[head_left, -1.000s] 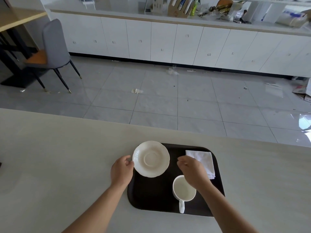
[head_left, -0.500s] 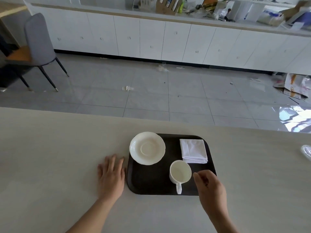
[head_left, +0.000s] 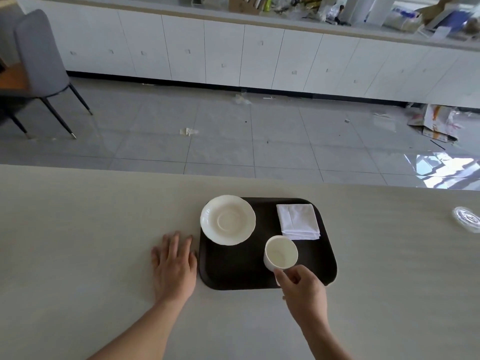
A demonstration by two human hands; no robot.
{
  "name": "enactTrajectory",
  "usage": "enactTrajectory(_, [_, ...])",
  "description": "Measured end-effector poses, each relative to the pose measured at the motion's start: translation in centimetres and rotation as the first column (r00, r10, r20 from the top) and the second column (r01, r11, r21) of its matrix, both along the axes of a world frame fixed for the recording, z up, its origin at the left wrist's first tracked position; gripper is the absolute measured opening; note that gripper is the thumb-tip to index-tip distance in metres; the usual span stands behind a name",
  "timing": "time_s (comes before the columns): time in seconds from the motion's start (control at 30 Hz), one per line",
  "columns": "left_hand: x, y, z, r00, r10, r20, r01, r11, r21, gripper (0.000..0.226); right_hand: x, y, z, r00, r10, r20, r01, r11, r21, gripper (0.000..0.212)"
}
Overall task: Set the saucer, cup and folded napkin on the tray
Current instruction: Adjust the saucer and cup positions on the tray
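Since half a second ago the right hand [head_left: 305,289] has come forward from the tray's near right corner to the cup [head_left: 281,253], and the cup now leans toward the tray's far left, where it stood upright before; the left hand [head_left: 174,266] has stayed flat on the table.

Taking the dark tray [head_left: 233,271] as the landmark: the left hand lies palm down on the pale table [head_left: 78,242] just beside the tray's left edge, fingers spread and holding nothing. The white saucer [head_left: 227,220] sits on the tray's far left corner, its rim reaching past the tray's left and far edges. The cup is in the tray's near middle, close to the saucer and the napkin, its open mouth turned up toward the camera. The right hand's fingers are closed together at the cup's near side, where the handle is hidden beneath them. The folded white napkin [head_left: 298,221] lies flat in the tray's far right corner. A clear round lid [head_left: 466,220] rests on the table well apart to the tray's right.
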State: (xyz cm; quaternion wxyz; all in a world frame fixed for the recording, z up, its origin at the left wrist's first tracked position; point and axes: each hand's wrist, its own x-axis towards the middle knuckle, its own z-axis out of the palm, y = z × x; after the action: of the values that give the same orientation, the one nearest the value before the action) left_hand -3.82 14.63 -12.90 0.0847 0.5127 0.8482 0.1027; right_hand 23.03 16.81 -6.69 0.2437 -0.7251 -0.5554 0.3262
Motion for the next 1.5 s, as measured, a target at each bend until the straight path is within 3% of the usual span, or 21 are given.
enactTrajectory(0.33, [0.0, 0.0, 0.1, 1.000, -0.004, -0.006, 0.004, 1.000, -0.001, 0.060, -1.5, 2.4, -0.1, 0.992, -0.104, -0.077, 0.102, 0.995, -0.022, 0.033])
enactTrajectory(0.8, [-0.1, 0.1, -0.2, 0.999, -0.015, -0.042, 0.016, 1.000, 0.013, 0.056, -4.3, 10.4, 0.9, 0.997, -0.055, -0.054, 0.055, 0.998, -0.015, 0.039])
enactTrajectory(1.5, [0.0, 0.2, -0.4, 0.999, -0.002, -0.052, 0.002, 1.000, 0.004, 0.054, -4.3, 9.3, -0.7, 0.997, -0.058, -0.056, 0.058, 0.998, 0.002, 0.039])
